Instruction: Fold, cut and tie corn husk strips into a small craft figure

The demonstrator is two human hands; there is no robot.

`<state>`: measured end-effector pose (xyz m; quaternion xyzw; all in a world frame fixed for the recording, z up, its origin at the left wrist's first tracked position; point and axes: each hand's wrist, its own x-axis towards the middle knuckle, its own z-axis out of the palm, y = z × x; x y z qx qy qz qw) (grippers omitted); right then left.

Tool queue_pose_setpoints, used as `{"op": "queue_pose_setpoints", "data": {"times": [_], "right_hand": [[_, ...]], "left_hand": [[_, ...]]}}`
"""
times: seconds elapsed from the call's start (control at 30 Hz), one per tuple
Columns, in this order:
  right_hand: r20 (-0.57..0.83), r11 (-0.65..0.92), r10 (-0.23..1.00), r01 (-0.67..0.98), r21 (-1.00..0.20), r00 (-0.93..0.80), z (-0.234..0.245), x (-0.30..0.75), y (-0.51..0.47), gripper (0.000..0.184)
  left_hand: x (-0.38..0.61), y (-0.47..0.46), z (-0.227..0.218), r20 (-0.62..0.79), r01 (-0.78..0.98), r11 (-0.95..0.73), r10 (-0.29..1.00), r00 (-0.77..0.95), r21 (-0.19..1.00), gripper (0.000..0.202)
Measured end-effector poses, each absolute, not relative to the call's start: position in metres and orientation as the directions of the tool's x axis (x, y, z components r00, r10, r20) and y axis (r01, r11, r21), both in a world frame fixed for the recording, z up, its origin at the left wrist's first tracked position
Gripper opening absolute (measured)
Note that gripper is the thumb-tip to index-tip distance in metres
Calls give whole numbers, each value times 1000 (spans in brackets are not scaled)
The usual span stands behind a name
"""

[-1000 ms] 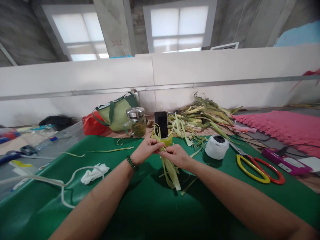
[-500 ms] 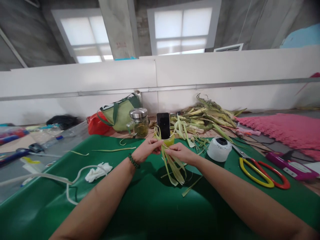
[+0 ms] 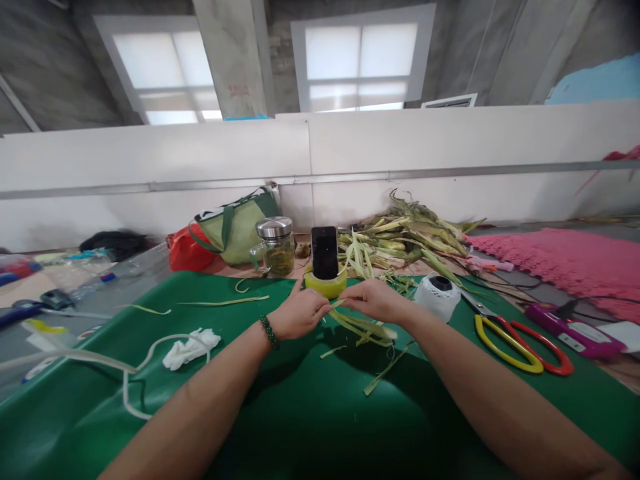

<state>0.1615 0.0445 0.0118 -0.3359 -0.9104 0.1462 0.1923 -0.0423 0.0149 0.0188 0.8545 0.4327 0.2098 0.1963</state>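
Note:
Both my hands pinch a bundle of pale green leaf strips just above the green table cover. My left hand, with a green bead bracelet on its wrist, is closed on the bundle's left end. My right hand is closed on the strips a little to the right. The loose ends of the strips lie sideways toward the right, under my right wrist. A few stray strips rest on the cover below.
A black phone stands in a yellow tape roll just behind my hands. A white string spool, yellow-and-red scissors, a lidded glass jar, a husk pile, a green bag, white tubing and a pink mat surround them.
The bundle hung down from my hands; now it is turned sideways, ends pointing right. Both hands have dropped lower toward the cover, uncovering the yellow tape roll behind.

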Motion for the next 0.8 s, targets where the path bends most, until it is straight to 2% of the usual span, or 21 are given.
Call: {"op": "queue_pose_setpoints", "data": {"times": [0.07, 0.17, 0.23, 0.3, 0.37, 0.43, 0.5, 0.57, 0.6, 0.67, 0.73, 0.8], "right_hand": [[378, 756, 654, 586, -293, -655, 11, 164, 51, 24], [589, 756, 598, 626, -191, -543, 8, 171, 62, 25], [697, 741, 565, 643, -193, -442, 7, 173, 67, 28], [738, 740, 560, 628, -241, -376, 5, 172, 66, 29], [721, 755, 582, 579, -307, -377, 1, 166, 63, 27], [661, 765, 614, 532, -362, -432, -5, 159, 63, 25], [598, 754, 647, 515, -408, -473, -10, 157, 66, 22], [607, 725, 678, 517, -456, -416, -9, 162, 74, 19], [647, 707, 686, 513, -486, -332, -6, 167, 78, 20], [737, 671, 673, 468, -576, -58, 4, 179, 83, 24], [728, 659, 652, 318, -682, 209, 15, 189, 83, 21], [691, 674, 656, 177, -717, 304, 23, 191, 75, 27]], "left_hand": [[-41, 17, 15, -12, 592, -396, 825, 565, 702, 36], [-40, 19, 13, -177, 397, -84, 798, 577, 914, 37], [-38, 17, 13, -245, 310, 59, 754, 609, 949, 37], [-32, 12, 12, -285, 309, 96, 699, 655, 946, 38], [-24, 6, 9, -296, 313, 94, 651, 699, 945, 40], [-15, -1, 6, -321, 296, 137, 549, 772, 945, 41], [-9, -6, 4, -307, 233, 209, 475, 825, 950, 43], [-8, -7, 4, -215, 99, 241, 522, 825, 965, 42], [-8, -6, 4, -143, 5, 231, 587, 797, 973, 41], [-11, -2, 5, -2, -179, 170, 730, 684, 969, 39], [-15, 4, 6, 81, -287, 102, 823, 562, 953, 39], [-17, 8, 7, 107, -297, 47, 870, 481, 954, 39]]}}
